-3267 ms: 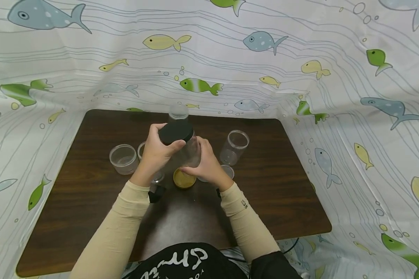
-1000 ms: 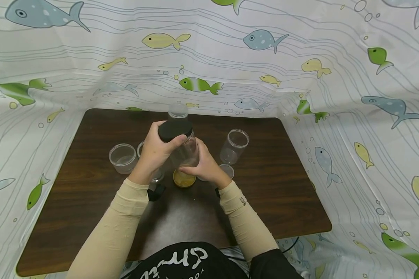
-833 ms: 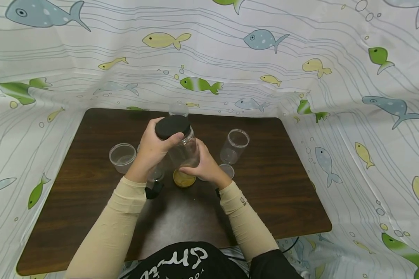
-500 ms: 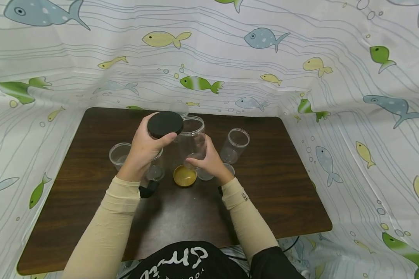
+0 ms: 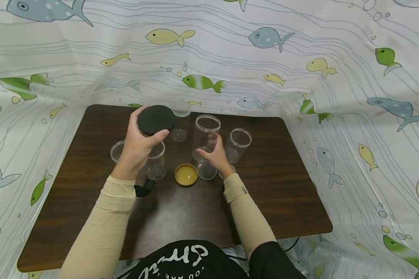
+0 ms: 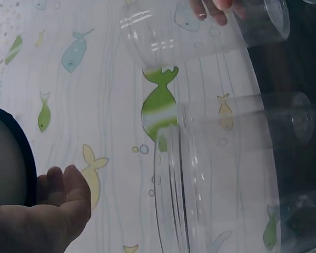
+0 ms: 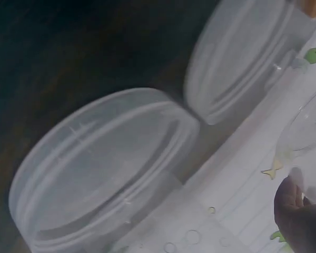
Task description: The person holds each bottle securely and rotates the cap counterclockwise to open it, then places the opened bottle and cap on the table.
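Observation:
My left hand (image 5: 134,145) grips a round black lid (image 5: 156,119) by its rim, held above the table. In the left wrist view the paler inside of the lid (image 6: 8,163) shows beside the curled fingers. To its right, my right hand (image 5: 217,158) holds a tall clear jar (image 5: 207,135) around its lower side. The jar is upright with an uncovered mouth, apart from the lid. In the right wrist view my hand (image 7: 303,216) shows only at the lower right edge. A gold lid (image 5: 186,175) lies on the table between the hands.
Clear jars stand behind (image 5: 179,124), at the right (image 5: 238,144) and by the left wrist (image 5: 156,164). A shallow clear tub (image 5: 116,153) is partly hidden by the left hand. Clear lids (image 7: 110,163) lie near the right hand on the brown table (image 5: 283,201).
The black lid has come off the jar. My left hand has moved left and up with the lid, my right hand right with the jar, leaving a gap between them.

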